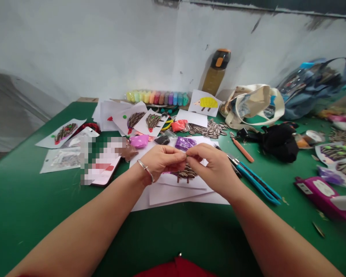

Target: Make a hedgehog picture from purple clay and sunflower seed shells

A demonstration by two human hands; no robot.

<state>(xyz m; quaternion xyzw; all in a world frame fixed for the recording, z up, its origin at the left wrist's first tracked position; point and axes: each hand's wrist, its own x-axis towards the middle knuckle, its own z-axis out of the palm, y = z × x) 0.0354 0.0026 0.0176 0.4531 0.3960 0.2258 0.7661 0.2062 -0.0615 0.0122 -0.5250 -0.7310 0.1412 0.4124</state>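
My left hand [168,158] and my right hand [209,163] meet at the fingertips above a white paper sheet [173,195]. The thumb and fingers of both are pinched together around something too small to make out. Below them, partly covered by my hands, lies a hedgehog picture [187,171] made of sunflower seeds with brown legs. Just beyond the fingers sits a purple clay pack [185,143]. A black clay lump [162,139] and a pink-violet clay pack [139,141] lie to its left.
Tweezers with blue handles [259,182] and an orange-handled tool [242,150] lie right of the paper. A phone [103,169] is at left. Loose sunflower seeds [210,130], finished seed pictures [154,122], a row of coloured clay [158,98] and a bottle [216,73] stand behind.
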